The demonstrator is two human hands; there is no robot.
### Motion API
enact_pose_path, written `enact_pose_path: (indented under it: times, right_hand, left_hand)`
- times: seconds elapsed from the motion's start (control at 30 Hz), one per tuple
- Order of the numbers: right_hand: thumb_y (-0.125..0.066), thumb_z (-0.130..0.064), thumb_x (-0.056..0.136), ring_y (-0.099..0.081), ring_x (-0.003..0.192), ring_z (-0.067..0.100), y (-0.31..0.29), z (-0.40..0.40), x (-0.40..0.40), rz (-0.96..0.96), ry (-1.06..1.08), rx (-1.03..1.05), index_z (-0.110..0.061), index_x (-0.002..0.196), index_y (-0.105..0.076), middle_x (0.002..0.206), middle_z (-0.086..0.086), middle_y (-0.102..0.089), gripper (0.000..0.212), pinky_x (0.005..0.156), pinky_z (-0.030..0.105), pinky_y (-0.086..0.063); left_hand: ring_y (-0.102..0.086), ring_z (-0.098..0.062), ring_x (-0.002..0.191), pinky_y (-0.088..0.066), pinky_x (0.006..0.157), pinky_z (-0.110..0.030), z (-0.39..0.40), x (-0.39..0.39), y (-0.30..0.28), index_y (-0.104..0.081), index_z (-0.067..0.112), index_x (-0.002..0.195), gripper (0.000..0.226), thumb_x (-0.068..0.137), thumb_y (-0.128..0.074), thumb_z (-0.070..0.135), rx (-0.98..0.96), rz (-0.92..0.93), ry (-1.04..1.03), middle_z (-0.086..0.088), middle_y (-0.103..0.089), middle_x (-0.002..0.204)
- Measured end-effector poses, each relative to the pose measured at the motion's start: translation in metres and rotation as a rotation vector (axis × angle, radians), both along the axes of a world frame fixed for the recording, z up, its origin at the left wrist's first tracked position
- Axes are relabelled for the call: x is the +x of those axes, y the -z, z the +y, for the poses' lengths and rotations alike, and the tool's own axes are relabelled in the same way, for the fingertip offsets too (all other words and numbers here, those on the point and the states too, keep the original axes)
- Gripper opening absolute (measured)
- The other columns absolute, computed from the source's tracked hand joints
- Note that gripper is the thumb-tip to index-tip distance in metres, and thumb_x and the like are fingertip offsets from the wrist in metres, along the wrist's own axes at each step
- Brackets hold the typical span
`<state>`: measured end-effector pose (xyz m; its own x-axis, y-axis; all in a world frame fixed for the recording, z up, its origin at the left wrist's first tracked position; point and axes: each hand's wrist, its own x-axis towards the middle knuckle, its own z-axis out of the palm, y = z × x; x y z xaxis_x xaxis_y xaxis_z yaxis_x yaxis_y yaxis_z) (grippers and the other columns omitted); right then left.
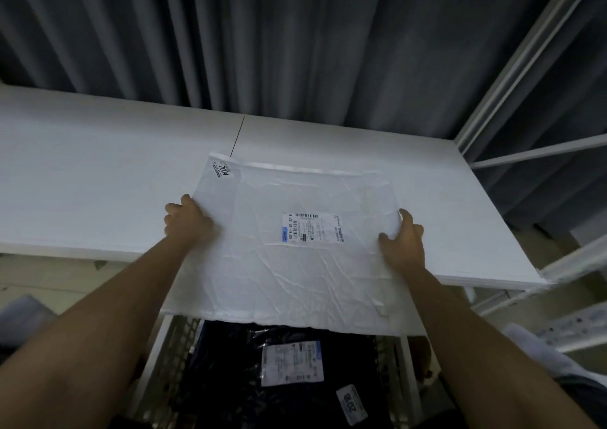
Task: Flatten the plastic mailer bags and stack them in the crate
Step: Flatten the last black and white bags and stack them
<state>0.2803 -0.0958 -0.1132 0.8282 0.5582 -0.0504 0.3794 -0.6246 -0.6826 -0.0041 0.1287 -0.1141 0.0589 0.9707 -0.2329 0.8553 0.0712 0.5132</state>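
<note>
White tabletop (98,182) fills the middle of the view, with a dark pleated curtain (262,34) behind it and pale metal shelving (542,153) on the right. Below the table's near edge stands a white mesh-sided crate (179,340), already holding a black plastic mailer bag (230,379) with a pale shipping label on top.

Across the near right part of the table lies a large white mailer bag (295,264). It is spread nearly flat, creased all over, and its near edge hangs off the table above the crate. A printed shipping label (312,228) sits near its centre, and a small sticker (223,170) reading 7004 marks its far left corner.

Two bare forearms reach in from the near side. The left hand (187,222) curls round the bag's left edge, fingers tucked under or against it. The right hand (402,235) grips the right edge, thumb on top and fingers wrapped round the far side.

Judging by the wrinkles and sag, the bag is thin, very light, limp and probably slippery. It should fold or slide if held at one point, so the two opposite edges, held taut, look the best places to grip.
</note>
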Motion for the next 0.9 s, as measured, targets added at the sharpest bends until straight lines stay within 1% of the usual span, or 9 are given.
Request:
enact_pose_path:
  times: [0.1, 0.2, 0.3, 0.43, 0.53, 0.6, 0.67, 0.8, 0.9]
  right_hand:
    - [-0.056, -0.018, 0.093, -0.048, 0.117, 0.038, 0.001, -0.027, -0.021, 0.038, 0.026, 0.062, -0.016, 0.148, -0.027, 0.134, 0.022, -0.039, 0.062, 0.100, 0.039, -0.038]
    - [-0.058, -0.023, 0.093, -0.048, 0.120, 0.036, 0.008, -0.050, -0.039, 0.055, 0.018, 0.075, -0.021, 0.149, -0.028, 0.134, 0.021, -0.040, 0.064, 0.100, 0.037, -0.037]
    - [-0.063, -0.028, 0.089, -0.045, 0.124, 0.034, 0.014, -0.073, -0.055, 0.095, -0.054, 0.035, -0.029, 0.150, -0.024, 0.136, 0.018, -0.037, 0.072, 0.100, 0.034, -0.036]
    - [-0.068, -0.033, 0.086, -0.037, 0.132, 0.031, 0.023, -0.101, -0.070, 0.149, -0.129, -0.032, -0.032, 0.151, -0.020, 0.147, 0.015, -0.029, 0.081, 0.103, 0.034, -0.033]
    - [-0.072, -0.034, 0.083, -0.038, 0.132, 0.030, 0.033, -0.122, -0.074, 0.149, -0.155, -0.100, -0.032, 0.152, -0.016, 0.148, 0.015, -0.029, 0.089, 0.103, 0.032, -0.032]
    - [-0.073, -0.034, 0.080, -0.040, 0.133, 0.030, 0.039, -0.131, -0.074, 0.133, -0.189, -0.148, -0.034, 0.152, -0.012, 0.153, 0.011, -0.028, 0.094, 0.102, 0.031, -0.034]
    - [-0.073, -0.031, 0.081, -0.042, 0.131, 0.032, 0.044, -0.137, -0.075, 0.143, -0.209, -0.217, -0.036, 0.152, -0.006, 0.155, 0.012, -0.024, 0.098, 0.100, 0.033, -0.036]
    - [-0.067, -0.027, 0.087, -0.040, 0.128, 0.039, 0.055, -0.144, -0.079, 0.196, -0.234, -0.422, -0.033, 0.152, 0.005, 0.153, 0.022, -0.007, 0.098, 0.101, 0.038, -0.039]
    - [-0.063, -0.027, 0.091, -0.037, 0.130, 0.037, 0.067, -0.147, -0.082, 0.212, -0.271, -0.558, -0.027, 0.153, 0.008, 0.154, 0.023, -0.007, 0.093, 0.093, 0.031, -0.039]
  left_hand:
    - [-0.037, -0.043, 0.125, -0.033, 0.101, -0.046, -0.022, -0.017, -0.004, -0.022, 0.009, 0.144, 0.058, 0.094, -0.047, 0.023, -0.016, -0.035, -0.005, -0.026, -0.041, 0.134]
    - [-0.039, -0.045, 0.123, -0.034, 0.099, -0.047, -0.045, -0.032, -0.004, -0.013, 0.020, 0.150, 0.066, 0.093, -0.046, 0.018, 0.006, -0.079, 0.046, -0.026, -0.045, 0.130]
    - [-0.041, -0.046, 0.117, -0.036, 0.095, -0.048, -0.070, -0.050, -0.002, -0.020, 0.027, 0.144, 0.065, 0.086, -0.047, 0.010, 0.035, -0.112, 0.100, -0.025, -0.042, 0.124]
    - [-0.038, -0.044, 0.120, -0.036, 0.099, -0.045, -0.093, -0.069, 0.007, -0.024, 0.032, 0.141, 0.066, 0.084, -0.050, 0.010, -0.025, -0.128, 0.142, -0.022, -0.036, 0.126]
    - [-0.036, -0.045, 0.122, -0.035, 0.104, -0.046, -0.105, -0.082, 0.015, -0.021, 0.031, 0.144, 0.069, 0.085, -0.051, 0.009, -0.078, -0.111, 0.176, -0.025, -0.031, 0.131]
    - [-0.041, -0.046, 0.117, -0.037, 0.104, -0.049, -0.112, -0.087, 0.021, -0.019, 0.030, 0.145, 0.073, 0.083, -0.051, 0.006, -0.113, -0.110, 0.200, -0.025, -0.028, 0.132]
    - [-0.045, -0.047, 0.112, -0.039, 0.102, -0.048, -0.117, -0.090, 0.028, -0.017, 0.027, 0.146, 0.076, 0.082, -0.051, 0.004, -0.135, -0.090, 0.224, -0.026, -0.026, 0.131]
    - [-0.047, -0.047, 0.112, -0.042, 0.097, -0.046, -0.127, -0.096, 0.043, -0.008, 0.025, 0.148, 0.081, 0.084, -0.051, 0.002, -0.204, 0.014, 0.308, -0.030, -0.038, 0.128]
    - [-0.044, -0.051, 0.116, -0.038, 0.100, -0.052, -0.134, -0.099, 0.055, -0.001, 0.019, 0.150, 0.083, 0.087, -0.050, -0.001, -0.220, 0.090, 0.382, -0.034, -0.023, 0.138]
